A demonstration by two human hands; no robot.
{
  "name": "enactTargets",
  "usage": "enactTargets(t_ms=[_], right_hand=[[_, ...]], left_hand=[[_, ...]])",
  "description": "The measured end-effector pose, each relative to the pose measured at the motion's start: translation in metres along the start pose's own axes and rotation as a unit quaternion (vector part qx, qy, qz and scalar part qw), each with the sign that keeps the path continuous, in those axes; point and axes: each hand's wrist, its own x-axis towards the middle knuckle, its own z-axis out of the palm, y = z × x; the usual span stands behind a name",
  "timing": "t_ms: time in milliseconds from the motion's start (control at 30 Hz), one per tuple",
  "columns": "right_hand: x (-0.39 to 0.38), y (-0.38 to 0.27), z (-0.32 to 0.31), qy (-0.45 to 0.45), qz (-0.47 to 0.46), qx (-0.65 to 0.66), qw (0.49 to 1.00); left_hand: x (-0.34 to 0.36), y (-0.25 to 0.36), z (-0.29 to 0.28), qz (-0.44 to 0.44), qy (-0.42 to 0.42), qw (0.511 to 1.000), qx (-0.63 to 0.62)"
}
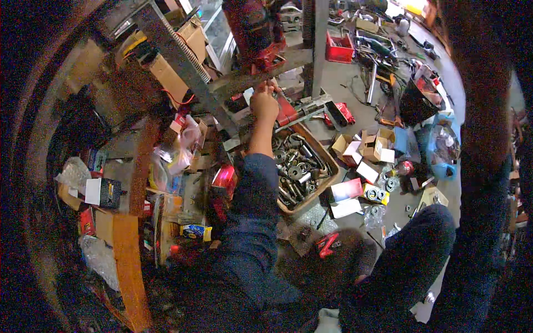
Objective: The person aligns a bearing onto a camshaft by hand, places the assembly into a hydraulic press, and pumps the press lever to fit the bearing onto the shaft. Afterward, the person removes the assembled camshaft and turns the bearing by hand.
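My left hand (264,104) reaches up into a grey steel press frame (315,50). Its fingers are curled closed just below a red jack-like part (270,55). What they grip, if anything, is hidden. Beside the hand, a red bar (286,113) slants down towards a steel bar (313,110). Beneath these sits a tray (328,186) filled with metal rings, sleeves and bolts. I do not see my right hand; dark trousers and a bent knee (425,236) show at the lower right.
Opened small boxes (377,145) and bearings (376,194) lie on the floor at the right. A red bin (339,46) stands farther back, near scattered tools. At the left are cardboard pieces (129,266), plastic bags and a black-and-white box (103,192). A red tool (328,244) lies near my legs.
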Motion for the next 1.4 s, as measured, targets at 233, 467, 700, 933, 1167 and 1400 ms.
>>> enactTargets(t_ms=[233,467,700,933,1167,1400], right_hand=[[-0.013,-0.059,-0.093,-0.072,-0.104,0.723,0.679],[0.074,-0.025,-0.033,0.134,0.062,0.599,0.787],[0.007,-0.099,-0.072,-0.08,0.252,0.714,0.648],[0.03,-0.254,-0.005,-0.442,0.332,0.829,0.08],[0.053,-0.278,-0.006,-0.4,0.36,0.812,-0.227],[0.06,-0.268,-0.021,-0.428,0.395,0.783,-0.218]], left_hand=[[0.001,0.003,-0.001,-0.069,-0.04,0.99,-0.114],[0.002,-0.004,0.005,0.032,0.046,0.998,-0.027],[-0.005,0.025,-0.026,-0.027,0.013,0.993,-0.116],[-0.004,0.042,-0.044,-0.021,0.0,0.992,-0.125],[-0.008,0.029,-0.029,0.02,0.063,0.994,-0.092],[-0.006,0.028,-0.03,0.014,0.053,0.99,-0.13]])
